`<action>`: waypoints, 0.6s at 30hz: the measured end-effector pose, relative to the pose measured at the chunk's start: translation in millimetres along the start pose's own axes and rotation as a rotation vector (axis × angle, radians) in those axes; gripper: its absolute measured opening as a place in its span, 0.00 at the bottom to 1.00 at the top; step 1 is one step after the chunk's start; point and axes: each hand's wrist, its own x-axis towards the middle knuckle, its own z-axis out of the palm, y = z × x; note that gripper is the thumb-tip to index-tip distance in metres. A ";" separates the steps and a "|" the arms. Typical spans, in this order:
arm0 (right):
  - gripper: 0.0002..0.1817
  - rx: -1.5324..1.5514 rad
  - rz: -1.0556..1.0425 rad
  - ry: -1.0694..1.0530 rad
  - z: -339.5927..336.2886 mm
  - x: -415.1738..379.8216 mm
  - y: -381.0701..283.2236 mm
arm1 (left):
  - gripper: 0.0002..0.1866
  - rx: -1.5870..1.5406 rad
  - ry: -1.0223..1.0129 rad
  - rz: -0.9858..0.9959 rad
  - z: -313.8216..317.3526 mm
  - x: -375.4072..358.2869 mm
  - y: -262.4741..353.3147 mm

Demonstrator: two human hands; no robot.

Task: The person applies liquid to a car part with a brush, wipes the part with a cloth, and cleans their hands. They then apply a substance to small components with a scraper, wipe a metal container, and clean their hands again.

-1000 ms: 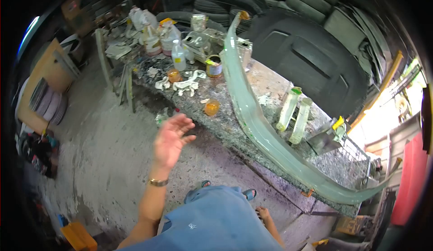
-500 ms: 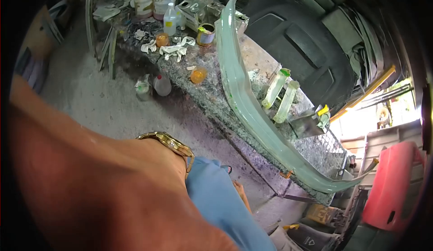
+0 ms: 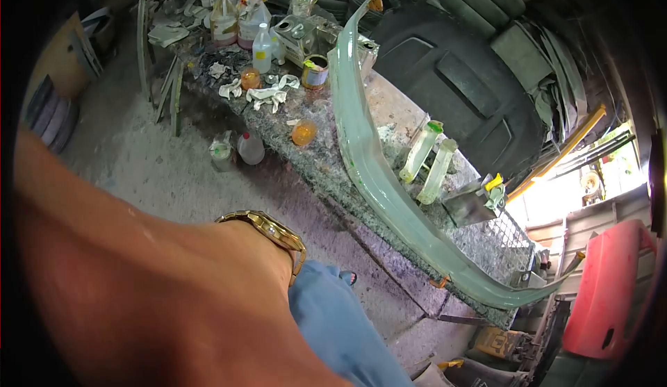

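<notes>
A bare forearm with a gold watch on its wrist fills the lower left. The hand beyond the wrist does not show, and neither of my hands is in view. Blue trousers are below the wrist, with part of a foot beside them. Right of the forearm, apart from it, a long glossy pale-green curved panel lies along a stained workbench. Two greenish translucent pieces rest on the bench behind the panel.
Bottles, an open can, crumpled white gloves and an orange cup stand or lie on the bench. Two containers are on the floor beside it. A black hood is behind; a red panel is at right.
The forearm and watch sit slightly lower in view. A patch of skin seen beside the trousers before no longer shows. The panel has not moved on the bench.
</notes>
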 end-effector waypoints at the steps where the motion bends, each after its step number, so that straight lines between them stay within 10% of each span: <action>1: 0.23 0.020 -0.005 0.003 -0.7 0.9 -2.7 | 0.14 0.002 -0.002 0.007 -0.3 0.2 0.0; 18: 0.20 -0.243 -0.108 -0.012 -14.6 11.3 -33.1 | 0.13 0.202 -0.001 0.155 26.1 7.8 31.6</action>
